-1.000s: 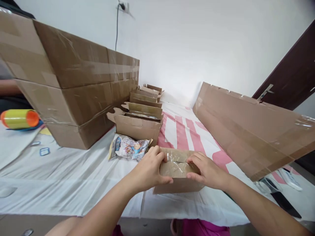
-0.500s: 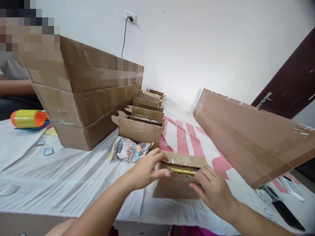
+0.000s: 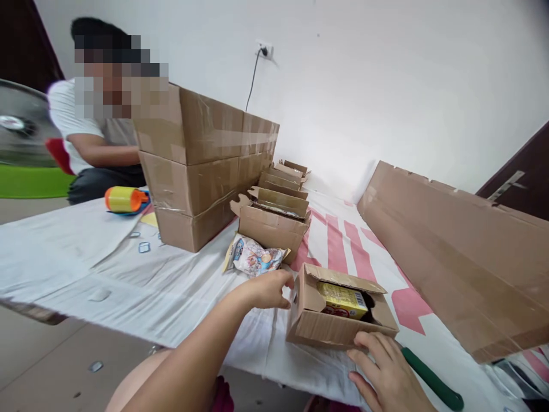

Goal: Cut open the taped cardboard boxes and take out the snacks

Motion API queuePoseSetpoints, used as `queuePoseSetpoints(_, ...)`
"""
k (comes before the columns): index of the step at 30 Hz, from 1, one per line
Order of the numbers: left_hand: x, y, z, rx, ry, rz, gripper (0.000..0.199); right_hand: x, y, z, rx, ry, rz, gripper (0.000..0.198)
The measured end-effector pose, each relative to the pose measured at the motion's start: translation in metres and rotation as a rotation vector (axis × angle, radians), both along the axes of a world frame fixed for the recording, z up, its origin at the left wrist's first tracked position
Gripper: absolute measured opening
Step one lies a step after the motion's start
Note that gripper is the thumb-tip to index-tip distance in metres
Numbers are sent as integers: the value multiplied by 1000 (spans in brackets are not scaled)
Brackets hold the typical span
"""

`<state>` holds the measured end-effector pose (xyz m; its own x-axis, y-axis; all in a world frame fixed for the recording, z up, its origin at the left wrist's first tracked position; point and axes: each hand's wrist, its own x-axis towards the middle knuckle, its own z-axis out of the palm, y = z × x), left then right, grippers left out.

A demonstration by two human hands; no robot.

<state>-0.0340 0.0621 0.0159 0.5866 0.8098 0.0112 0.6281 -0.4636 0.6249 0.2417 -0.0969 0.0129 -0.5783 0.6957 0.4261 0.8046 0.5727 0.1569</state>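
In front of me stands a small cardboard box (image 3: pixel 343 332) with its top flaps parted. A yellow printed packet (image 3: pixel 343 298) with a barcode lies inside it, partly covered by the back flap. My left hand (image 3: pixel 270 289) is at the box's left end, fingers bent and thumb apart, holding nothing that I can see; whether it touches the box I cannot tell. At the front right corner my right hand (image 3: pixel 381 366) has its fingers spread and holds nothing. Beside it lies a dark green handle (image 3: pixel 433 379), its other end hidden. A printed snack-like bag (image 3: pixel 257 257) lies beyond my left hand.
Several open cardboard boxes (image 3: pixel 274 229) stand in a row behind the bag. Taped boxes (image 3: pixel 212 177) are stacked at left, with a co-worker (image 3: pixel 94 143) behind them. A yellow-orange tape dispenser (image 3: pixel 124 199) lies on the white cloth. A long cardboard panel (image 3: pixel 454 257) stands at right.
The box's flaps have opened wider, showing more of the yellow packet. Both hands have come off the opening, the right one toward me. The view has swung left, bringing the co-worker in.
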Motion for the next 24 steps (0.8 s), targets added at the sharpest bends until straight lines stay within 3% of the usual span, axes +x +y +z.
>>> queuePoseSetpoints(9, 18, -2, -9, 80, 118, 22, 8, -6, -3, -2, -53, 41, -12, 16)
queuePoseSetpoints(14, 16, -4, 3, 192, 78, 193, 9, -4, -6, 5, -155, 157, 36, 16)
queuePoseSetpoints(16, 14, -16, 17, 351, -29, 296, 13, -2, -9, 13, -264, 301, 50, 16)
queuePoseSetpoints(18, 15, -37, 31, 641, -215, 313, 12, -1, -11, 21, -421, 527, 24, 16)
queuePoseSetpoints(19, 16, -49, 37, 797, -283, 248, 12, -3, -12, 24, -521, 669, 2, 21)
queuePoseSetpoints(21, 23, -74, 44, 1016, -329, -9, 16, -7, -13, 26, -743, 969, -16, 38)
queuePoseSetpoints(24, 40, -99, 41, 1116, -285, -390, 22, -19, -10, 21, -1034, 1321, 32, 60)
